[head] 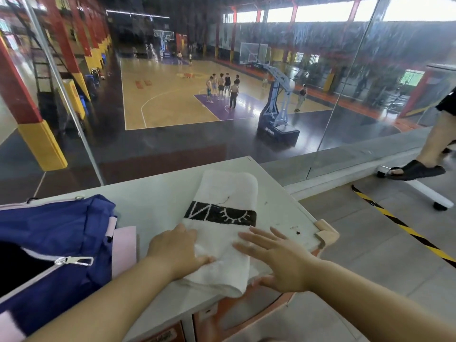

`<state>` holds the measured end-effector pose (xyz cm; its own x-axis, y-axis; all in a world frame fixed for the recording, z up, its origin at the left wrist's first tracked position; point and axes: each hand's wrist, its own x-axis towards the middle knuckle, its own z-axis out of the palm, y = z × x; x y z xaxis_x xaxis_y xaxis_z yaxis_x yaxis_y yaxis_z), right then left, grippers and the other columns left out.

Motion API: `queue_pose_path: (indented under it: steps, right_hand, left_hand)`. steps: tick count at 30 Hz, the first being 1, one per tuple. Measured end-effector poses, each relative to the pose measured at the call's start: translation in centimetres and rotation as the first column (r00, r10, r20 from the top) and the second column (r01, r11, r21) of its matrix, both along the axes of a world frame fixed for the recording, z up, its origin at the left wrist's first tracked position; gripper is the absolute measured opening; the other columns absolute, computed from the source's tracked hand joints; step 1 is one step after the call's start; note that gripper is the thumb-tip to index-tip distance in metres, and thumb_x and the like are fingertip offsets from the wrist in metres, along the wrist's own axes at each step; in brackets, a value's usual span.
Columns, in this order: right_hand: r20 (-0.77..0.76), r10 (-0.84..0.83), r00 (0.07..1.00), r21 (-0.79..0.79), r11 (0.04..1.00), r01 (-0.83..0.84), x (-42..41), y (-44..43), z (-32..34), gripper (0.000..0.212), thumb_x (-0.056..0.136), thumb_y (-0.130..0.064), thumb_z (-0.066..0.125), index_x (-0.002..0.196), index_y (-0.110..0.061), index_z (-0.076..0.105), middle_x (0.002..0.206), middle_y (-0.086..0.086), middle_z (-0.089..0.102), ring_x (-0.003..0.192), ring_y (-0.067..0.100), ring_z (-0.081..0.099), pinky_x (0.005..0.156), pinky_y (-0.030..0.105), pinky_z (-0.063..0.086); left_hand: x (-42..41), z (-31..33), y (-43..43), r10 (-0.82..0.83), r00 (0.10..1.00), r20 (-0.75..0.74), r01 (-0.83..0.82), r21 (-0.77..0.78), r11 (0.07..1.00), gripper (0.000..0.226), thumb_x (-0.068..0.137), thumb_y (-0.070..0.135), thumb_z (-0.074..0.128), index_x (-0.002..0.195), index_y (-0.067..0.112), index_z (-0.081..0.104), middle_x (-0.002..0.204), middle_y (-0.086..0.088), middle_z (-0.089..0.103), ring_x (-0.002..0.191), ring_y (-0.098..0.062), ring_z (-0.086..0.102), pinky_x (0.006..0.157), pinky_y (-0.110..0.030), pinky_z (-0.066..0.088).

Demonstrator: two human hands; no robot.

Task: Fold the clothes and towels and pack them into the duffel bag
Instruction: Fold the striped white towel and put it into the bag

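A white towel [227, 191] with a black patterned band lies folded lengthwise on the white cabinet top [158, 201]. My left hand [176, 250] presses flat on the towel's near left part. My right hand [276, 260] hovers over its near right edge, fingers spread, thumb under the cloth's corner. A blue duffel bag [49, 240] with pink trim sits at the left, its zipper open and its inside dark.
A glass wall [172, 95] stands just behind the cabinet, overlooking a basketball court. Foam guards [325, 230] cover the cabinet's right corner. A person's leg in a black sandal [417, 169] is at the right. Yellow-black tape [399, 228] crosses the floor.
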<state>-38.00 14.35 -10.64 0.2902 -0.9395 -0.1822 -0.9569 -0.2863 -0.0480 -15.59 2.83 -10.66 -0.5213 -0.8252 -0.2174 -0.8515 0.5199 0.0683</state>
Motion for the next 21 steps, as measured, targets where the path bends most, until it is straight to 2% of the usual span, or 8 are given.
queue_pose_path:
  steps: [2, 4, 8, 11, 13, 16, 19, 21]
  right_hand:
    - [-0.024, 0.024, 0.999, -0.003, 1.0, -0.024, 0.3, 0.2, -0.4, 0.078, 0.087, -0.053, 0.053, 0.147, -0.045, 0.004, 0.16, -0.011, -0.002, 0.143, 0.01, -0.013, 0.112, 0.043, -0.011]
    - [-0.024, 0.029, 0.999, -0.014, 0.999, -0.029, 0.5, 0.3, -1.1, 0.073, 0.087, -0.047, 0.057, 0.147, -0.039, 0.017, 0.16, -0.007, 0.007, 0.146, 0.014, -0.006, 0.116, 0.048, -0.006]
    - [0.095, 0.026, 0.995, -0.106, 0.994, -0.016, 0.6, 0.3, -2.1, 0.049, 0.092, -0.039, 0.047, 0.14, -0.028, 0.042, 0.154, 0.0, 0.032, 0.146, 0.022, 0.016, 0.117, 0.055, 0.01]
    - [0.192, -0.041, 0.98, -0.029, 0.998, 0.047, 0.7, 0.1, -1.3, 0.045, 0.096, -0.038, 0.04, 0.139, -0.027, 0.044, 0.151, -0.004, 0.036, 0.145, 0.016, 0.019, 0.121, 0.042, 0.005]
    - [0.32, -0.154, 0.935, 0.052, 0.988, 0.145, 0.6, -0.1, -0.4, 0.038, 0.097, -0.036, 0.045, 0.134, -0.031, 0.048, 0.144, -0.005, 0.046, 0.138, 0.017, 0.033, 0.118, 0.043, 0.019]
    - [0.619, -0.319, 0.718, 0.155, 0.946, 0.286, 0.0, -0.2, 1.1, 0.023, 0.094, -0.038, 0.051, 0.115, -0.035, 0.059, 0.117, -0.007, 0.065, 0.11, 0.014, 0.057, 0.101, 0.039, 0.042]
    - [0.846, -0.395, 0.358, 0.279, 0.9, 0.334, -0.3, -0.5, 2.4, 0.021, 0.092, -0.036, 0.051, 0.107, -0.031, 0.065, 0.109, -0.006, 0.07, 0.105, 0.015, 0.064, 0.095, 0.035, 0.049]
    - [0.878, -0.419, 0.23, 0.324, 0.875, 0.359, -0.4, -0.8, 3.2, 0.024, 0.097, -0.03, 0.045, 0.112, -0.024, 0.062, 0.106, -0.003, 0.071, 0.098, 0.016, 0.067, 0.079, 0.032, 0.056]
  left_hand:
    - [0.2, -0.1, 0.7, -0.043, 0.998, -0.054, 0.042, -0.014, 0.999, 0.072, 0.072, 0.076, 0.046, 0.123, 0.025, 0.049, 0.127, 0.0, 0.041, 0.115, -0.024, 0.046, 0.085, -0.035, 0.043]
    - [0.8, -0.4, 1.1, -0.135, 0.98, -0.146, 0.132, -0.027, 0.991, 0.066, 0.077, 0.069, 0.05, 0.126, 0.026, 0.049, 0.133, 0.003, 0.035, 0.123, -0.021, 0.033, 0.095, -0.032, 0.038]
    - [2.9, -0.4, 1.2, -0.201, 0.945, -0.258, 0.246, 0.156, 0.957, 0.06, 0.086, 0.055, 0.052, 0.14, 0.035, 0.035, 0.154, 0.015, 0.022, 0.141, -0.007, 0.017, 0.113, -0.027, 0.018]
    - [3.7, 0.1, 1.2, -0.212, 0.938, -0.275, 0.271, 0.197, 0.942, 0.056, 0.084, 0.058, 0.052, 0.136, 0.037, 0.044, 0.149, 0.018, 0.032, 0.136, -0.003, 0.03, 0.111, -0.024, 0.024]
    - [3.9, 0.7, 0.9, -0.134, 0.928, -0.348, 0.239, 0.279, 0.93, 0.054, 0.076, 0.073, 0.047, 0.115, 0.038, 0.062, 0.132, 0.016, 0.056, 0.118, -0.004, 0.051, 0.105, -0.03, 0.038]
    - [4.3, 1.2, 0.5, 0.123, 0.814, -0.568, 0.185, 0.453, 0.872, 0.078, 0.062, 0.091, 0.033, 0.088, 0.028, 0.071, 0.093, 0.006, 0.072, 0.088, -0.015, 0.064, 0.092, -0.036, 0.047]
    - [4.6, 1.1, 0.2, 0.355, 0.661, -0.661, 0.183, 0.602, 0.777, 0.088, 0.058, 0.094, 0.029, 0.098, 0.027, 0.07, 0.105, 0.005, 0.071, 0.1, -0.016, 0.063, 0.098, -0.035, 0.041]
    - [4.5, 1.2, 0.3, 0.405, 0.564, -0.719, 0.248, 0.616, 0.748, 0.096, 0.049, 0.096, 0.031, 0.103, 0.026, 0.069, 0.11, 0.003, 0.071, 0.105, -0.014, 0.062, 0.094, -0.026, 0.043]
